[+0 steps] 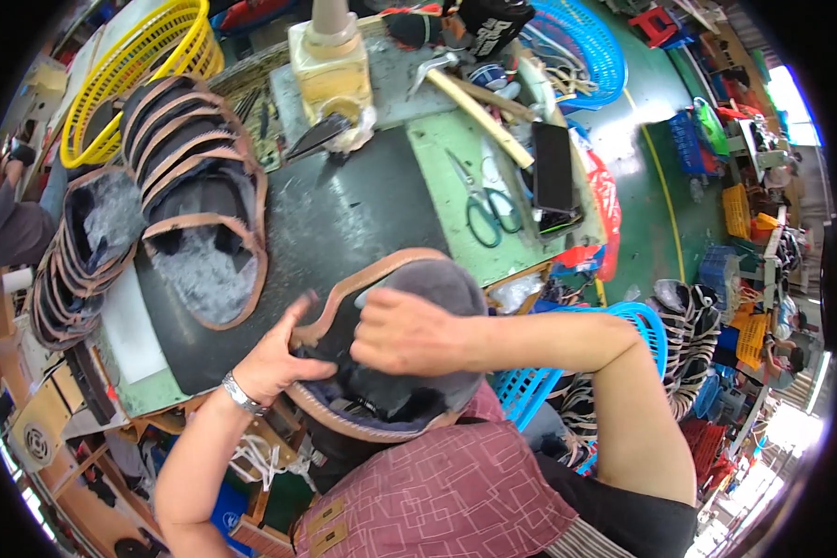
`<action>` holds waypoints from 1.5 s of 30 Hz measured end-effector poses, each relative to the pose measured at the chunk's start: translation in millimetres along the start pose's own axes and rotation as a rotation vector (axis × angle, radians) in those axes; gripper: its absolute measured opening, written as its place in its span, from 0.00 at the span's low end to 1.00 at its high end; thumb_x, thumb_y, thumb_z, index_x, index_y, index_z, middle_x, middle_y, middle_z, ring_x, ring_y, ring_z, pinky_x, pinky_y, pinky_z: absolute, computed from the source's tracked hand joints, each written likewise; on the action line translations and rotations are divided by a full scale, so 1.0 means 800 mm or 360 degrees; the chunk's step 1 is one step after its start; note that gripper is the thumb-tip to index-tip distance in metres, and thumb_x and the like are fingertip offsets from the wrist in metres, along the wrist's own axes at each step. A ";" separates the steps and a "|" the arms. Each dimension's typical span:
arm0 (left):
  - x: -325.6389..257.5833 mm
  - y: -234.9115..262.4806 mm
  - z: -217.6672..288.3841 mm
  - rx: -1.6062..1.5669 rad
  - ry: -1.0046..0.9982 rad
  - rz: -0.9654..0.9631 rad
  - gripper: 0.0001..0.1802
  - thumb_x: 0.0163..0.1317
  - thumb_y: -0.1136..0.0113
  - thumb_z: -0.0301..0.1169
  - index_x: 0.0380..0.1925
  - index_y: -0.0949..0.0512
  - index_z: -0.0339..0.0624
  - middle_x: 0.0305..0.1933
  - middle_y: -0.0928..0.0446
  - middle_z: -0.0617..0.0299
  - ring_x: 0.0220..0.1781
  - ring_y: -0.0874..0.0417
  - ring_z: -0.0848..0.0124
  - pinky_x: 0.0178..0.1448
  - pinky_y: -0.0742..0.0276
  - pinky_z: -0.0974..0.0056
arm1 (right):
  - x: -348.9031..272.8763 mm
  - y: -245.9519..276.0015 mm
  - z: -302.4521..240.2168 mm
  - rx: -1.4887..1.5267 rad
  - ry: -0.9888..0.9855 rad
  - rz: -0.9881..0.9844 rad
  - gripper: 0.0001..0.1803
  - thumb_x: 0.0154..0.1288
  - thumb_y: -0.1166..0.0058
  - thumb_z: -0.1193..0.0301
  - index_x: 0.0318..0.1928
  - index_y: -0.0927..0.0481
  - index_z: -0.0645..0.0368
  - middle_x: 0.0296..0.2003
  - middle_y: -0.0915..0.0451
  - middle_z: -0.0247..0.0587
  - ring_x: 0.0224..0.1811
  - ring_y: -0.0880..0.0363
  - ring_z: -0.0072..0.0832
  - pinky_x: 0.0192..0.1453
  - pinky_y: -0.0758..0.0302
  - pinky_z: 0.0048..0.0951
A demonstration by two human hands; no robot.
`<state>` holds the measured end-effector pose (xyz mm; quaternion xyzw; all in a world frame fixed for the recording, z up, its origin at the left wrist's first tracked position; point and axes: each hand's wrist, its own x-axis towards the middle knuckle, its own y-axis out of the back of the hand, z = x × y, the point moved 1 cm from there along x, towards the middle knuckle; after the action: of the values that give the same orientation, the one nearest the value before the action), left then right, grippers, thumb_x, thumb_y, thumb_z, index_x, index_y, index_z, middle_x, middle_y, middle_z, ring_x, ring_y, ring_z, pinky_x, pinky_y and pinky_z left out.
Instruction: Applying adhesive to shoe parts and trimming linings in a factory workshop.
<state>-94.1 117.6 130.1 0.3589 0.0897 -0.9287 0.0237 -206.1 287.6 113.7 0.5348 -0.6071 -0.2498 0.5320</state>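
A dark shoe upper with a brown edge band and grey-black lining lies at the table's near edge, against my apron. My left hand, with a metal watch on its wrist, grips its left rim, thumb inside and fingers by the band. Over the upper's inside my right hand is closed in a fist. A small pale tip shows beside its knuckles; whatever the fist holds is mostly hidden. Beyond the hands is a black work mat. Nested stacks of similar uppers with fuzzy grey lining stand to the left.
A yellow-brown glue pot stands at the back. Green-handled scissors, a hammer and a black phone-like slab lie on the right. Baskets include yellow and blue ones. Another person is at far left.
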 end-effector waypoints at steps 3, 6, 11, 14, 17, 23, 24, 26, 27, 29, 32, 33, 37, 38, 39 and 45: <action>0.014 0.004 -0.028 -0.0176 0.0573 -0.0428 0.31 0.42 0.34 0.21 0.50 0.33 0.33 0.40 0.24 0.62 0.39 0.26 0.80 0.43 0.30 0.74 | -0.001 -0.010 -0.020 -0.0144 0.0119 0.0018 0.06 0.43 0.53 0.68 0.22 0.35 0.53 0.21 0.34 0.30 0.28 0.33 0.25 0.37 0.36 0.27; 0.022 -0.002 -0.045 0.0235 0.0468 -0.0314 0.17 0.45 0.36 0.22 0.37 0.25 0.33 0.28 0.23 0.66 0.29 0.27 0.82 0.35 0.30 0.74 | -0.014 -0.005 -0.028 -0.0211 0.0096 -0.0155 0.09 0.45 0.50 0.65 0.26 0.31 0.55 0.24 0.31 0.31 0.31 0.31 0.27 0.41 0.35 0.28; 0.008 -0.021 -0.026 -0.0146 0.0214 0.0160 0.10 0.47 0.38 0.22 0.31 0.22 0.31 0.28 0.22 0.66 0.28 0.27 0.81 0.34 0.30 0.74 | -0.071 0.002 0.005 0.0644 -0.0553 0.0234 0.14 0.53 0.46 0.62 0.36 0.26 0.59 0.36 0.25 0.40 0.42 0.28 0.36 0.49 0.33 0.35; -0.004 -0.024 -0.004 0.0321 0.0152 0.0255 0.12 0.46 0.38 0.27 0.31 0.22 0.31 0.25 0.22 0.61 0.27 0.25 0.79 0.34 0.29 0.71 | -0.125 -0.009 0.081 0.0536 -0.1793 0.0620 0.11 0.51 0.46 0.70 0.36 0.26 0.59 0.34 0.26 0.44 0.41 0.28 0.40 0.47 0.32 0.37; -0.001 -0.036 0.010 0.0648 -0.0144 0.0318 0.14 0.43 0.37 0.31 0.28 0.24 0.32 0.22 0.23 0.56 0.23 0.27 0.74 0.32 0.31 0.68 | -0.212 -0.039 0.150 -0.0445 -0.2153 0.0282 0.24 0.46 0.44 0.69 0.46 0.33 0.62 0.37 0.28 0.53 0.44 0.29 0.47 0.48 0.32 0.43; -0.003 -0.026 -0.005 0.0106 -0.0134 0.0142 0.09 0.43 0.39 0.26 0.21 0.30 0.37 0.16 0.34 0.71 0.22 0.36 0.80 0.27 0.37 0.70 | -0.214 -0.038 0.163 0.0056 -0.2671 -0.0112 0.27 0.46 0.49 0.63 0.47 0.32 0.63 0.38 0.24 0.59 0.46 0.26 0.48 0.50 0.31 0.39; -0.004 -0.023 -0.005 0.0117 -0.0110 0.0131 0.09 0.42 0.40 0.26 0.21 0.31 0.37 0.16 0.33 0.68 0.20 0.36 0.79 0.27 0.37 0.69 | -0.230 -0.032 0.160 0.0163 -0.2655 0.0056 0.26 0.47 0.48 0.63 0.49 0.31 0.60 0.37 0.23 0.56 0.43 0.24 0.45 0.49 0.30 0.37; -0.011 -0.018 0.007 0.0366 -0.0186 0.0170 0.09 0.42 0.42 0.26 0.22 0.31 0.37 0.15 0.33 0.65 0.19 0.35 0.78 0.26 0.37 0.69 | -0.198 0.009 0.121 0.0167 -0.2310 0.0534 0.25 0.46 0.38 0.62 0.42 0.32 0.59 0.31 0.22 0.46 0.34 0.23 0.38 0.41 0.28 0.31; -0.012 -0.019 0.015 0.0631 -0.0245 0.0159 0.09 0.41 0.43 0.26 0.22 0.31 0.36 0.15 0.33 0.63 0.18 0.35 0.77 0.25 0.36 0.68 | -0.171 0.039 0.107 0.0168 -0.2267 0.0535 0.26 0.43 0.34 0.63 0.39 0.33 0.60 0.27 0.25 0.42 0.29 0.25 0.38 0.37 0.29 0.32; -0.011 -0.028 0.029 0.0578 -0.0294 0.0065 0.09 0.41 0.44 0.26 0.21 0.33 0.35 0.15 0.33 0.61 0.17 0.34 0.75 0.23 0.35 0.67 | -0.089 0.098 0.081 0.0028 -0.1427 0.0577 0.32 0.37 0.32 0.64 0.42 0.34 0.61 0.29 0.29 0.45 0.31 0.28 0.39 0.38 0.30 0.35; -0.002 -0.046 0.041 0.0562 -0.0461 -0.0190 0.08 0.41 0.45 0.26 0.21 0.33 0.37 0.14 0.34 0.64 0.16 0.33 0.77 0.21 0.34 0.67 | -0.023 0.120 0.109 -0.0103 -0.0188 0.0354 0.30 0.39 0.37 0.55 0.40 0.32 0.61 0.30 0.30 0.45 0.31 0.30 0.42 0.38 0.32 0.37; -0.004 -0.044 0.042 0.0559 -0.0473 -0.0183 0.08 0.41 0.45 0.26 0.21 0.33 0.37 0.14 0.34 0.64 0.16 0.33 0.77 0.21 0.34 0.67 | -0.017 0.120 0.115 -0.0111 0.0062 0.0254 0.29 0.42 0.40 0.52 0.38 0.31 0.61 0.28 0.31 0.44 0.30 0.31 0.42 0.37 0.32 0.38; -0.012 -0.034 0.032 0.0155 -0.0001 -0.0308 0.11 0.41 0.41 0.22 0.17 0.36 0.42 0.18 0.37 0.74 0.23 0.39 0.84 0.26 0.41 0.73 | -0.037 0.115 0.105 -0.0435 0.0531 0.0028 0.21 0.51 0.52 0.52 0.31 0.28 0.58 0.24 0.33 0.36 0.26 0.34 0.31 0.32 0.35 0.31; -0.014 -0.033 0.020 0.0030 -0.0067 -0.0287 0.12 0.41 0.41 0.22 0.17 0.36 0.43 0.18 0.38 0.74 0.23 0.39 0.84 0.27 0.42 0.74 | -0.038 0.115 0.098 -0.0453 0.0535 -0.0037 0.20 0.49 0.50 0.53 0.32 0.28 0.57 0.24 0.34 0.33 0.25 0.34 0.28 0.31 0.35 0.28; -0.016 -0.032 0.010 -0.0093 -0.0133 -0.0265 0.13 0.41 0.40 0.21 0.17 0.37 0.43 0.18 0.38 0.75 0.23 0.39 0.85 0.27 0.42 0.75 | -0.039 0.115 0.092 -0.0384 0.0549 -0.0227 0.22 0.42 0.46 0.55 0.34 0.29 0.57 0.24 0.34 0.33 0.25 0.34 0.28 0.32 0.35 0.29; -0.037 -0.013 -0.014 -0.0319 -0.0194 -0.0059 0.09 0.43 0.42 0.22 0.19 0.34 0.42 0.18 0.36 0.74 0.21 0.37 0.84 0.23 0.42 0.75 | -0.042 0.104 0.075 -0.0104 0.0326 -0.0631 0.32 0.27 0.38 0.57 0.37 0.30 0.57 0.27 0.34 0.34 0.29 0.32 0.30 0.36 0.34 0.31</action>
<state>-65.8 129.3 143.9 0.2959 0.1872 -0.9355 0.0479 -297.4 328.1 155.1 0.6486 -0.4246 -0.3133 0.5485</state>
